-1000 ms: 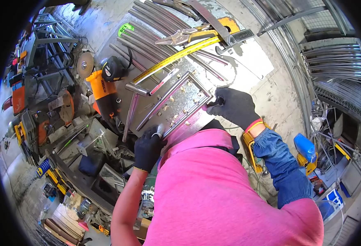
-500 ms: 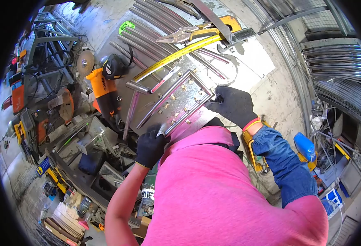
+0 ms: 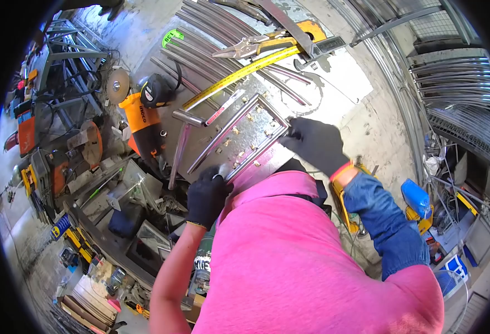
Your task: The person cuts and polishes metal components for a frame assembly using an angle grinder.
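Fingers of both gloved hands grip the steel frame's [image 3: 239, 136] near corners.

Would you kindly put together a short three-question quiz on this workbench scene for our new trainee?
1. True or false: both hands wear black gloves.
2. What does the left hand grip: A) the metal frame, B) the angle grinder, C) the pliers?
3. Fill in: the yellow ___ lies stretched across the metal rods.

Key: 1. True; the right hand is gloved too. 2. A, at its near end. 3. tape measure.
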The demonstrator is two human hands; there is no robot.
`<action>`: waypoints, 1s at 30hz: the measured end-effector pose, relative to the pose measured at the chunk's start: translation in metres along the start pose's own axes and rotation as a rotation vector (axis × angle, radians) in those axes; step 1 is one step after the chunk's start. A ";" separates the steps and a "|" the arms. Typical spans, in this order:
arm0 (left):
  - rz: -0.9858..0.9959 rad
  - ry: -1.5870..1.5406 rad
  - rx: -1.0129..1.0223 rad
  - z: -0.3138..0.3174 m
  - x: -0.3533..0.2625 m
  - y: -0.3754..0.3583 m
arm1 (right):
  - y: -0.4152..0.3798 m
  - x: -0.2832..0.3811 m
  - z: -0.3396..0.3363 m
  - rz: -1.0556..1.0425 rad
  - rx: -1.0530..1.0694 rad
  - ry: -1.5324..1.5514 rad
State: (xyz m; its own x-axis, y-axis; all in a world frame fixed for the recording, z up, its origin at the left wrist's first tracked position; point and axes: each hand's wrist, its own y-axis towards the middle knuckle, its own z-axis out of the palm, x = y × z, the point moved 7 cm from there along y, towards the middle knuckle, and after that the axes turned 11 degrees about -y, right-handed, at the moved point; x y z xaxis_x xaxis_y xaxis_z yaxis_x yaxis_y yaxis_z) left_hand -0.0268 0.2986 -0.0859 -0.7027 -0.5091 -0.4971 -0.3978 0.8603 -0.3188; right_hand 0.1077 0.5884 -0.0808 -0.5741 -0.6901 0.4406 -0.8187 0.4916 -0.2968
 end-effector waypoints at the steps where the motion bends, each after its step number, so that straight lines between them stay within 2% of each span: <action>1: -0.030 -0.041 -0.054 -0.004 0.000 0.001 | -0.009 0.017 -0.003 -0.065 -0.114 -0.019; 2: -0.058 -0.083 -0.100 -0.009 0.000 -0.001 | -0.018 0.036 -0.006 -0.214 -0.188 0.001; 5: -0.091 -0.256 -0.031 -0.014 0.005 0.001 | -0.024 0.095 -0.013 -0.641 -0.432 0.079; 6: -0.075 -0.255 -0.026 -0.015 0.005 0.002 | -0.017 0.109 -0.005 -0.703 -0.430 0.072; 8: -0.360 -0.449 0.065 -0.008 0.025 -0.003 | -0.001 0.128 0.015 -0.762 -0.437 0.069; 10: -0.319 -0.419 0.025 -0.006 0.023 0.000 | 0.006 0.147 0.044 -0.878 -0.359 -0.159; 12: -0.281 -0.396 -0.021 -0.009 0.017 0.004 | 0.013 0.149 0.057 -0.878 -0.347 -0.204; 14: -0.435 -0.346 0.066 -0.009 0.019 0.006 | 0.020 0.146 0.065 -0.885 -0.332 -0.252; 15: -0.436 -0.347 0.065 -0.006 0.023 0.007 | 0.020 0.144 0.061 -0.889 -0.402 -0.246; 17: -0.377 -0.278 0.058 -0.002 0.027 0.008 | 0.019 0.143 0.057 -0.896 -0.466 -0.234; 19: -0.408 -0.294 0.067 0.000 0.027 0.007 | 0.022 0.141 0.062 -0.896 -0.322 -0.238; 20: -0.433 -0.308 0.074 0.002 0.027 0.008 | 0.022 0.140 0.061 -0.897 -0.318 -0.238; 23: -0.363 -0.239 -0.024 0.000 0.016 0.006 | 0.021 0.137 0.058 -0.906 -0.393 -0.237; 26: -0.350 -0.192 -0.012 0.004 0.018 0.006 | 0.019 0.138 0.058 -0.958 -0.378 -0.220; 30: -0.338 -0.233 -0.023 -0.002 0.016 0.007 | 0.019 0.140 0.057 -0.923 -0.421 -0.209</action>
State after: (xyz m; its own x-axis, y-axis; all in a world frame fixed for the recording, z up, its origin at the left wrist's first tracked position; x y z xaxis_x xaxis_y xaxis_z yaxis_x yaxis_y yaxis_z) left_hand -0.0421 0.2961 -0.0946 -0.3784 -0.7534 -0.5378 -0.5984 0.6424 -0.4789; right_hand 0.0116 0.4709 -0.0733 0.2514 -0.9513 0.1782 -0.8940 -0.1577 0.4194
